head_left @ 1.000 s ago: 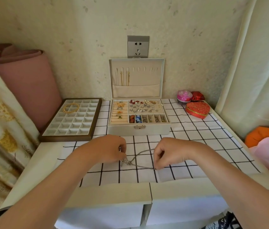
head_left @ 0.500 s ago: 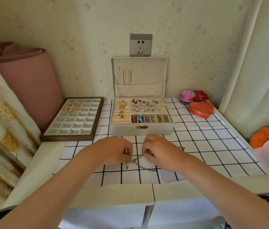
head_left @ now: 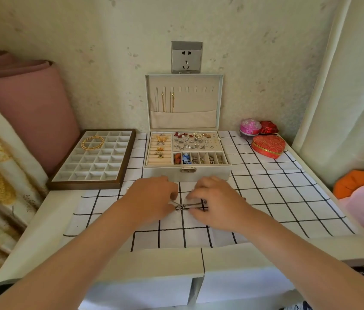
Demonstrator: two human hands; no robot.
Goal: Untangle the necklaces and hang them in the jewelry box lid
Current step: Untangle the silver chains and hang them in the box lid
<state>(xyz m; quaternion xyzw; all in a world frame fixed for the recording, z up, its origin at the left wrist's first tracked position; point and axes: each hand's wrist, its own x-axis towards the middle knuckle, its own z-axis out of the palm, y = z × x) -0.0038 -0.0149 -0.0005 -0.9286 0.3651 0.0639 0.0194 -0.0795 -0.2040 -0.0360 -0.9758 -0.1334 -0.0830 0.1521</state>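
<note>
A tangled silver necklace (head_left: 185, 206) lies on the checked cloth between my hands, its pendant showing. My left hand (head_left: 152, 198) pinches the chain at its left end. My right hand (head_left: 216, 201) holds the chain from the right, fingers curled over it. Just beyond my hands stands the open white jewelry box (head_left: 186, 173). Its upright lid (head_left: 183, 117) has a row of hooks; two gold chains (head_left: 167, 101) hang from hooks on the left, dropping into the lid pocket. Most of the silver chain is hidden under my fingers.
A brown divided tray (head_left: 64, 182) with gold bangles (head_left: 92, 142) sits at the left. A red heart-shaped box (head_left: 268, 146), a pink round box (head_left: 250, 127) and a small red box (head_left: 268, 127) stand at the back right. A pink roll leans at the left, curtains hang on both sides.
My right hand has moved left, toward my left hand. The loose loop of chain between them has drawn into a short stretch. Both hands have shifted closer to the box.
</note>
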